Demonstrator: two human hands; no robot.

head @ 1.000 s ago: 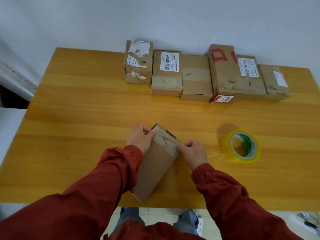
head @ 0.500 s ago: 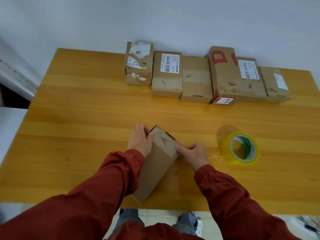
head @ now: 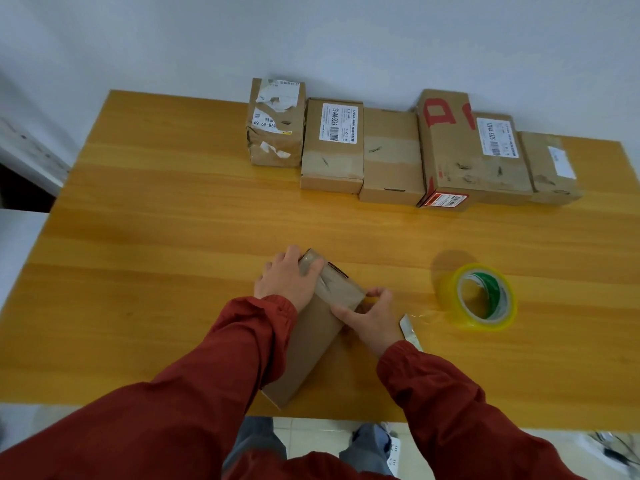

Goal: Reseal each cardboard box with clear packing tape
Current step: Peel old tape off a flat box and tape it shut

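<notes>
A long brown cardboard box (head: pixel 304 348) lies left of the yellowish clear tape roll with a green core (head: pixel 479 296), with its near corner close to the wooden table's (head: pixel 156 237) edge. A glossy tape strip (head: pixel 332 289) crosses its far end. The left grip (head: pixel 285 284) wraps that end's corner, thumb pressing, and the right grip (head: pixel 372 318) pinches the side nearer the roll. This box looks nearly sealed. The six worn boxes (head: pixel 391 157) beyond the roll probably remain, with bare tabletop between.

Head-worn wide-angle view, facing forward and down (close) over table (head: pixel 145 216)
</notes>
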